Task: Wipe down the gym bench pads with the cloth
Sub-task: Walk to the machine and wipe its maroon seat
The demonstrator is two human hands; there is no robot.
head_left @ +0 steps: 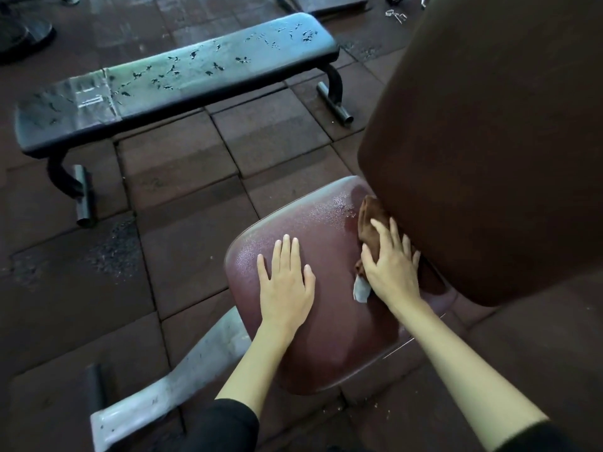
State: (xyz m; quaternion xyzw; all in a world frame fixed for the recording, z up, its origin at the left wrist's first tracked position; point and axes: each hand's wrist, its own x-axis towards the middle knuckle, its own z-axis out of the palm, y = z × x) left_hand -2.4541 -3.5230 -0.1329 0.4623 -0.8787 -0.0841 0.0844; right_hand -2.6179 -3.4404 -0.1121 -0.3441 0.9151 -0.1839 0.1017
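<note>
— Nearest, on the seat pad's (326, 337) front, what's your left grip (285, 282) doing?
— Lying flat, fingers straight. Beyond it my right grip (391, 269), fingers spread, presses the cloth (370, 223) at that pad's rear edge, against the back pad (489, 158).
— Risk?
— Cloth could wedge under the back pad, and the droplets (339, 203) might let my bracing palm slide.
— Its lie?
— Long axis follows that rear edge, white tag (361, 290) toward me.

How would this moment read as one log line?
step: wipe seat pad | right hand: presses cloth by back pad | left hand: flat on seat pad
</note>
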